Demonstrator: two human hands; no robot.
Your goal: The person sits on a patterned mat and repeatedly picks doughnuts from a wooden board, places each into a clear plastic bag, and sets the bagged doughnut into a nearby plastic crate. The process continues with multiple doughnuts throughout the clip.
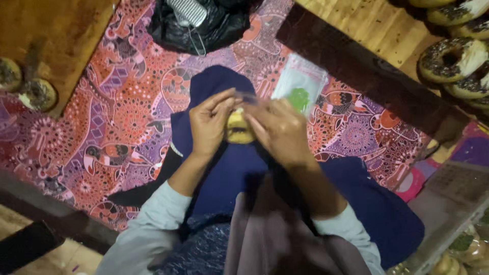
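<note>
My left hand (209, 125) and my right hand (277, 130) are held close together above my lap, over dark blue cloth (229, 168). Both pinch a small clear plastic bag (244, 99) at its top edge. Inside it sits a yellow-topped doughnut (238, 130), partly hidden behind my fingers. A stack of clear plastic bags with a green print (300, 84) lies just beyond my right hand on the patterned mat.
A red and purple patterned mat (117, 112) covers the floor. A black plastic bag (204, 25) with a metal grater (187, 11) lies at the far side. Chocolate-topped doughnuts (453, 56) sit on a wooden board at the upper right, more doughnuts (38, 94) on a board at left.
</note>
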